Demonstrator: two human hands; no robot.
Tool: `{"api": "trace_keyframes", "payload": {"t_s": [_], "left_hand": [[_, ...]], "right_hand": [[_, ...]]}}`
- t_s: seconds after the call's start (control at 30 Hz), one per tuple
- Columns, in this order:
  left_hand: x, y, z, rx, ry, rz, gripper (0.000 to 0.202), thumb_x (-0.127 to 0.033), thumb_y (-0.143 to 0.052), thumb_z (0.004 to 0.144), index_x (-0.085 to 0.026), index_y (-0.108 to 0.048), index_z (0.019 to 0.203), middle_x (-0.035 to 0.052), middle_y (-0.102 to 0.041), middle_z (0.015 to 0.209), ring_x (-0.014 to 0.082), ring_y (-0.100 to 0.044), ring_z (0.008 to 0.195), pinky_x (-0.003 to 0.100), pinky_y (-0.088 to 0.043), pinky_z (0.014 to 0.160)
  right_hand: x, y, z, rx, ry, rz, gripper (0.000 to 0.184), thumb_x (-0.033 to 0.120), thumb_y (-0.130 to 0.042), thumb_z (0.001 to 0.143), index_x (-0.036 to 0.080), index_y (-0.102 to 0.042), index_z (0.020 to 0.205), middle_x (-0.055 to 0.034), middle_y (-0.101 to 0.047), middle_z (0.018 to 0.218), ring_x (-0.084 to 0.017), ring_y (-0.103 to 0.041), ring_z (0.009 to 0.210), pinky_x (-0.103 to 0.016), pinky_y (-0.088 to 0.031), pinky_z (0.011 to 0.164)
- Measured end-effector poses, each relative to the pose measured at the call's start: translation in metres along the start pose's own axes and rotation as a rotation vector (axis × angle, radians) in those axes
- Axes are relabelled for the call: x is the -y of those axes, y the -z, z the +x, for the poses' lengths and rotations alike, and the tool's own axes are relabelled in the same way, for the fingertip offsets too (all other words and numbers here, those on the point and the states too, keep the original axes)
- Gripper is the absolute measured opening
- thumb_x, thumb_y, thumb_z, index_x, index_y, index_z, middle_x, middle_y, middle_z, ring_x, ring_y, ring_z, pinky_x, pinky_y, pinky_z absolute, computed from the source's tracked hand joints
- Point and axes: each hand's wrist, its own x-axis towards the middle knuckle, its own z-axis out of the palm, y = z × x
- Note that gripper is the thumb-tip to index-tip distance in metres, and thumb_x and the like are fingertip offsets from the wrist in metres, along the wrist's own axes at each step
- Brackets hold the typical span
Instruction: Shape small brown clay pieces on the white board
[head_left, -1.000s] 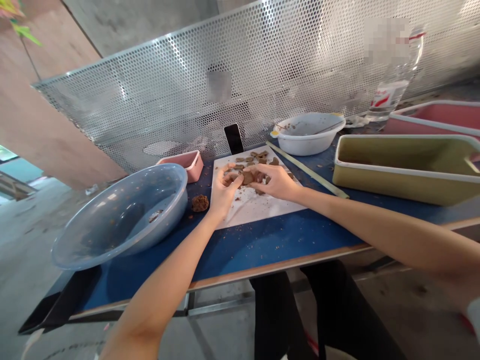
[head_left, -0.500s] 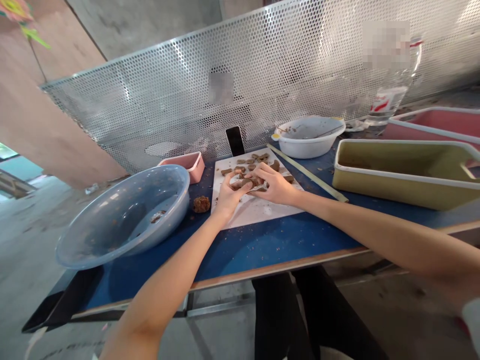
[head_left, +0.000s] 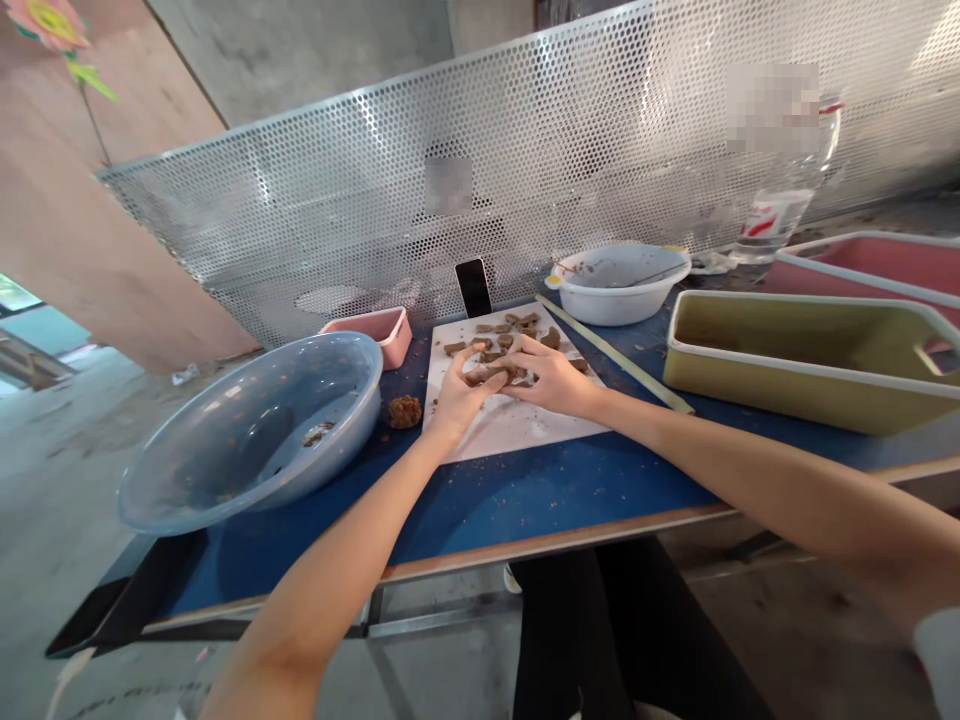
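Over the white board (head_left: 517,432), my left hand (head_left: 456,398) and my right hand (head_left: 553,380) meet around a brown, clay-like piece (head_left: 495,375). Fingers of both hands curl round it, thumbs on the near side. Parts of the piece are hidden by the fingers. Several similar brown chunks (head_left: 523,321) lie on the board just beyond my hands, with small crumbs around them. A rough reddish-brown lump (head_left: 404,411) sits on the blue table left of the board.
To the left stands a big blue basin (head_left: 247,430), with a small pink box (head_left: 386,335) behind it. A phone (head_left: 473,287) leans at the mesh panel (head_left: 360,200). Rightward are a pale strip (head_left: 615,353), a white basin (head_left: 622,300), an olive planter (head_left: 787,380) and a bottle (head_left: 776,215).
The scene has shifted slightly lower in my view. My hands stay around the brown piece over the board, with small shifts of the fingers.
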Motion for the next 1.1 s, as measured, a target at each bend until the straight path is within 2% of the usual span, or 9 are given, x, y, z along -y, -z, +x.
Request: {"api": "trace_keyframes", "payload": {"t_s": [0.2, 0.43, 0.57, 0.7, 0.77, 0.87, 1.0, 1.1], "left_hand": [[0.000, 0.004, -0.001, 0.004, 0.016, 0.045, 0.098, -0.044, -0.115, 0.067, -0.024, -0.058, 0.144, 0.0036, -0.087, 0.095, 0.0258, -0.086, 0.089, 0.040, -0.065, 0.092], [0.001, 0.004, -0.001, -0.019, 0.025, 0.095, 0.097, -0.049, -0.114, 0.069, -0.022, -0.060, 0.145, 0.0058, -0.087, 0.096, 0.0278, -0.085, 0.092, 0.042, -0.065, 0.093], [-0.001, 0.002, -0.001, 0.001, 0.041, 0.104, 0.090, -0.047, -0.113, 0.070, -0.023, -0.062, 0.141, 0.0047, -0.086, 0.096, 0.0265, -0.085, 0.091, 0.041, -0.066, 0.090], [-0.008, 0.002, -0.002, 0.057, 0.059, 0.125, 0.085, -0.042, -0.112, 0.071, -0.023, -0.065, 0.139, 0.0020, -0.084, 0.095, 0.0212, -0.081, 0.088, 0.033, -0.063, 0.083], [-0.011, 0.003, -0.002, 0.079, 0.070, 0.142, 0.083, -0.038, -0.111, 0.071, -0.024, -0.066, 0.139, 0.0010, -0.083, 0.097, 0.0187, -0.079, 0.087, 0.031, -0.061, 0.082], [-0.014, 0.004, -0.003, 0.085, 0.075, 0.162, 0.080, -0.037, -0.111, 0.071, -0.024, -0.067, 0.138, 0.0020, -0.083, 0.100, 0.0185, -0.078, 0.087, 0.031, -0.060, 0.083], [-0.012, 0.000, -0.005, 0.075, 0.056, 0.165, 0.073, -0.043, -0.110, 0.075, -0.023, -0.071, 0.133, 0.0035, -0.083, 0.097, 0.0211, -0.079, 0.087, 0.033, -0.060, 0.082], [-0.008, -0.002, -0.005, 0.053, 0.041, 0.126, 0.073, -0.045, -0.110, 0.074, -0.022, -0.071, 0.131, 0.0030, -0.082, 0.095, 0.0222, -0.080, 0.089, 0.035, -0.062, 0.086]], "right_hand": [[-0.002, 0.002, 0.001, 0.046, 0.024, -0.014, 0.029, 0.038, -0.077, 0.109, 0.023, -0.083, 0.133, -0.0064, -0.065, 0.107, -0.021, -0.072, 0.094, -0.040, -0.069, 0.091], [-0.004, 0.005, 0.001, 0.068, -0.035, -0.052, 0.026, 0.042, -0.077, 0.109, 0.023, -0.084, 0.127, -0.0083, -0.069, 0.111, -0.023, -0.074, 0.096, -0.042, -0.070, 0.094], [0.000, 0.013, 0.001, 0.133, -0.026, -0.074, 0.033, 0.043, -0.077, 0.109, 0.021, -0.080, 0.133, -0.0112, -0.069, 0.120, -0.025, -0.076, 0.104, -0.045, -0.070, 0.100], [0.002, 0.023, 0.002, 0.248, -0.008, -0.062, 0.058, 0.040, -0.082, 0.103, 0.027, -0.068, 0.158, -0.0117, -0.064, 0.135, -0.022, -0.074, 0.101, -0.043, -0.072, 0.094], [0.001, 0.025, 0.003, 0.274, 0.037, -0.049, 0.053, 0.035, -0.073, 0.109, 0.030, -0.066, 0.161, -0.0117, -0.062, 0.137, -0.022, -0.074, 0.105, -0.042, -0.071, 0.097], [-0.002, 0.023, 0.003, 0.268, 0.056, -0.034, 0.040, 0.031, -0.068, 0.112, 0.028, -0.073, 0.151, -0.0108, -0.063, 0.132, -0.022, -0.074, 0.107, -0.043, -0.069, 0.101], [-0.001, 0.016, 0.002, 0.169, -0.080, -0.066, 0.030, 0.036, -0.083, 0.102, 0.024, -0.074, 0.128, -0.0090, -0.064, 0.126, -0.021, -0.072, 0.098, -0.042, -0.069, 0.094], [0.001, 0.013, 0.001, 0.120, -0.161, -0.103, 0.034, 0.040, -0.088, 0.098, 0.023, -0.071, 0.121, -0.0081, -0.063, 0.126, -0.018, -0.068, 0.088, -0.041, -0.069, 0.088]]}}
